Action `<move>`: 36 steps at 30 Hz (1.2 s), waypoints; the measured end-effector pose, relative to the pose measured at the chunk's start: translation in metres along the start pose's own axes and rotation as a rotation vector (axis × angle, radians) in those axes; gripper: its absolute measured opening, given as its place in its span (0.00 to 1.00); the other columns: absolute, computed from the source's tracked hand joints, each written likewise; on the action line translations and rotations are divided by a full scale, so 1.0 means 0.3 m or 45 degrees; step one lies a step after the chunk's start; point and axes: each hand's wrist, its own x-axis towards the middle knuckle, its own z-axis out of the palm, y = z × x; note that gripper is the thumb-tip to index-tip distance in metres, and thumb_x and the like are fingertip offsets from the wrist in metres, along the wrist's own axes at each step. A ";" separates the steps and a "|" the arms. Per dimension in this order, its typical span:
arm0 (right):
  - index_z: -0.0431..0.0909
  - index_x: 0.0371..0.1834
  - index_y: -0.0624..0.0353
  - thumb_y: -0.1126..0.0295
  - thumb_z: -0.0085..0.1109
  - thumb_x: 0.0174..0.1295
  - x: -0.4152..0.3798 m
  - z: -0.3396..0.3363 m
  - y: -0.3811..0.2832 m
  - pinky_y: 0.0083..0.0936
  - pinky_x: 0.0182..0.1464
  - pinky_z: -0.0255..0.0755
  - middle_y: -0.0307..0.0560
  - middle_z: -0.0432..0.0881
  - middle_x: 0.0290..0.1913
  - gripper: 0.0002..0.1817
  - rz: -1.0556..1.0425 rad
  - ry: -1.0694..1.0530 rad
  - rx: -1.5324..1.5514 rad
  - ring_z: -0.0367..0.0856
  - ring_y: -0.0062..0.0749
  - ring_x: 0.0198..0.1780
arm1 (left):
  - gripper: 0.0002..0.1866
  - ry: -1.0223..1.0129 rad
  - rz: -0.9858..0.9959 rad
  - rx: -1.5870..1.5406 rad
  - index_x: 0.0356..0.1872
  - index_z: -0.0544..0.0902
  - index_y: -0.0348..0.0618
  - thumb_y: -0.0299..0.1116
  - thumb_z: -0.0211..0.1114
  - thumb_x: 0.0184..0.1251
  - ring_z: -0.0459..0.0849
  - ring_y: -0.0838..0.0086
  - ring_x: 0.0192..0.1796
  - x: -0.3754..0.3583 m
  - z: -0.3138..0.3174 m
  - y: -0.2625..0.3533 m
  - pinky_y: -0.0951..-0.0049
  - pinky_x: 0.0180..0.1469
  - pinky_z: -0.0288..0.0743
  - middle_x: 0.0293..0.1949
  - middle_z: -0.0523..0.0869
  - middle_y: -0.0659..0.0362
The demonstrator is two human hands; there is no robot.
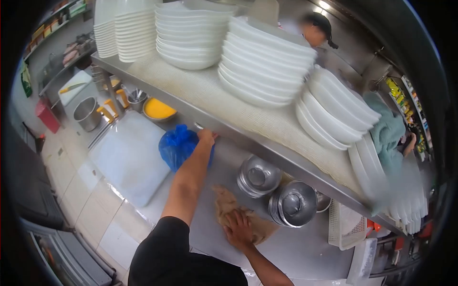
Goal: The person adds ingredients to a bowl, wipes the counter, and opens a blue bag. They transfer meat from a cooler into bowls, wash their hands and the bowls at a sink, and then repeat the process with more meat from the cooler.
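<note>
My right hand (pixel 240 229) lies with its fingers spread on a crumpled brown cloth (pixel 226 203), pressing it against the steel counter (pixel 305 257). Farther forward, my left hand (pixel 207 137) reaches under the front edge of the shelf, with its fingers curled in. What they grip, if anything, is hidden; a small shiny metal piece shows just beside them. Right behind that forearm sits a knotted blue plastic bag (pixel 177 147). To the right of the cloth stand two stacks of metal bowls, a farther stack (pixel 257 176) and a nearer stack (pixel 293 204).
Over the counter runs a steel shelf (pixel 191 100) loaded with stacked white bowls (pixel 265 66). A white cutting board (pixel 128 159) lies at left, near a bowl of yellow food (pixel 160 108) and a metal pot (pixel 87 114). A white basket (pixel 344 224) stands at right. Another person (pixel 315 31) is behind the shelf.
</note>
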 end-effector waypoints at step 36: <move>0.57 0.69 0.49 0.49 0.70 0.44 0.778 -0.017 -0.633 0.57 0.65 0.52 0.57 0.49 0.73 0.48 0.271 0.679 0.132 0.47 0.65 0.70 | 0.20 0.146 -0.320 2.050 0.44 0.82 0.35 0.43 0.60 0.63 0.85 0.61 0.42 -1.499 -2.111 0.978 0.66 0.46 0.75 0.35 0.86 0.48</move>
